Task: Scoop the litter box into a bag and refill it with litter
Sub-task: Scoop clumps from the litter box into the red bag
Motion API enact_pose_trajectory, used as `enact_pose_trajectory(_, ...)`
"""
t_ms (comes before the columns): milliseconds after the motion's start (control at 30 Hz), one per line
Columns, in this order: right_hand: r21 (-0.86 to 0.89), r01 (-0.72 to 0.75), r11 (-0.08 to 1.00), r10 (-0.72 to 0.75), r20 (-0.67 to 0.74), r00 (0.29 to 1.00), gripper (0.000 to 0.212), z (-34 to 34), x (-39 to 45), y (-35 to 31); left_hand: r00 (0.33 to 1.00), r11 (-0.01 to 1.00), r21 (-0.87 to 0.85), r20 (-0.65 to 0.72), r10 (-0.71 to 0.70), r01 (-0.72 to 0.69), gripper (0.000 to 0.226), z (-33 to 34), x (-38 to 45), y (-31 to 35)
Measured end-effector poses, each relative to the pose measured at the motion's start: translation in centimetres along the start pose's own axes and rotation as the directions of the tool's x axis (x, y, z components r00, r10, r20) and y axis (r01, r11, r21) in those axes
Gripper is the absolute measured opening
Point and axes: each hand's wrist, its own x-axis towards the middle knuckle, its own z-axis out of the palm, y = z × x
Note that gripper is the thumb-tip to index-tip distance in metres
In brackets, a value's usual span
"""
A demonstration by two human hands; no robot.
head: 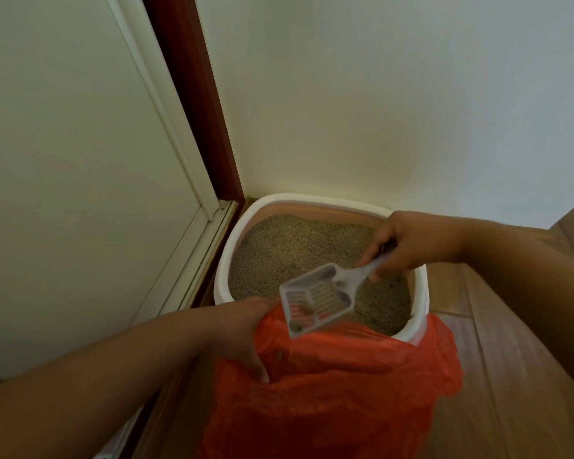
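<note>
The right hand [415, 243] grasps the handle of a slotted grey litter scoop [318, 298], whose head hangs tilted over the mouth of the red plastic bag [345, 385]; the left hand [242, 336] pinches the bag's rim at its 9 o'clock side, holding it open. The bag sits at 6 o'clock of the white-rimmed litter box [420, 303], touching its near edge, and the box itself is tucked into the corner between the wall and the dark red door frame [196, 94]. To do this step well, I judge the scoop should tip well inside the bag's mouth before it is shaken, with the left hand keeping the rim taut and low. Open room lies at 3 o'clock over the wooden floor [511, 359]; the wall at 12 and the white door panel [63, 160] at 9 hem in any swing.
</note>
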Motion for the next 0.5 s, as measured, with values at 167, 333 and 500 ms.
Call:
enact_pose_trajectory(167, -0.255, 0.027, 0.967, -0.01, 0.067, 0.998, 0.02, 0.7, 0.2, 0.6, 0.999, 0.999, 0.011, -0.018, -0.041, 0.041, 0.14, 0.0, -0.1, -0.4)
enact_pose_trajectory(333, -0.418, 0.244, 0.875, -0.199, 0.149, 0.969, 0.022, 4.5, 1.6, -0.6, 0.999, 0.999, 0.003, -0.032, -0.043, 0.044, 0.14, 0.2, 0.3, -0.3)
enact_pose_trajectory(500, -0.556, 0.351, 0.753, -0.272, 0.224, 0.936, 0.019, 5.6, 2.1, -2.0, 0.998, 1.0, -0.007, -0.05, -0.031, 0.03, 0.135, 0.3, 0.4, -0.6)
